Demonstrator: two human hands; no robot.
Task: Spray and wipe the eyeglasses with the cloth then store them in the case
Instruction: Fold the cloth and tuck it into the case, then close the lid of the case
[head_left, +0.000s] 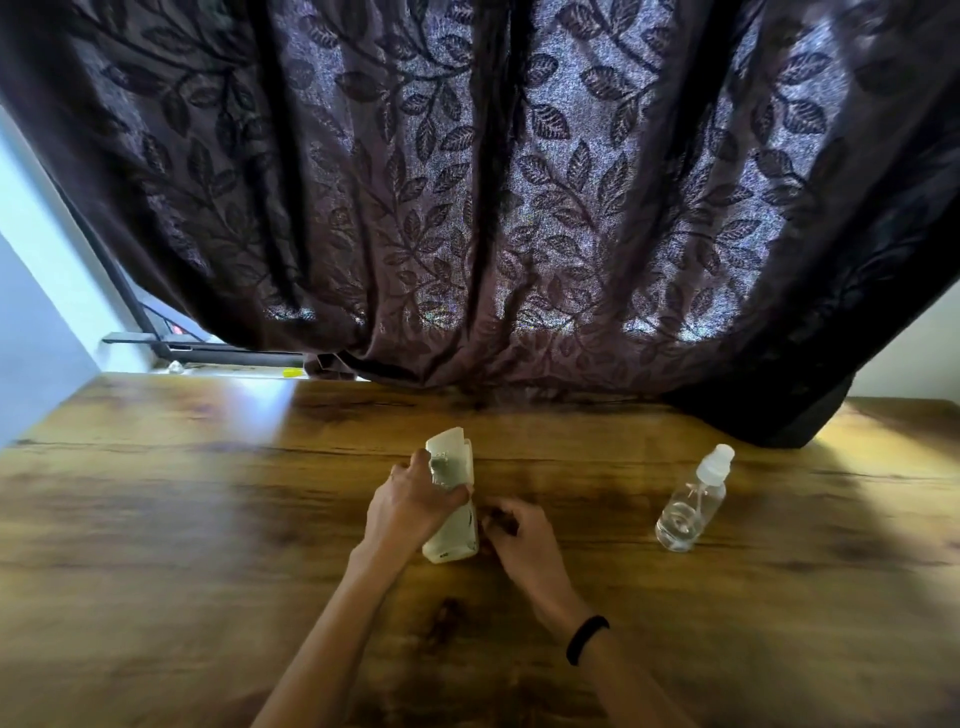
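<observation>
A whitish, translucent eyeglass case (453, 535) lies lengthwise on the wooden table (208, 519), in the middle. My left hand (410, 504) grips it around its middle. Something grey shows at the case's far end, above my fingers, too blurred to name. My right hand (524, 540) rests right beside the case's right edge with its fingers curled. A small dark shape sits under those fingertips, and I cannot tell whether it is the eyeglasses. The clear spray bottle (691, 504) with a white cap lies tilted on the table to the right, apart from both hands. No cloth is plainly visible.
A dark leaf-patterned curtain (493, 208) hangs over the table's far edge and drapes onto it at the back right. A window sill with a dark frame (208, 356) shows at the back left. A black band is on my right wrist.
</observation>
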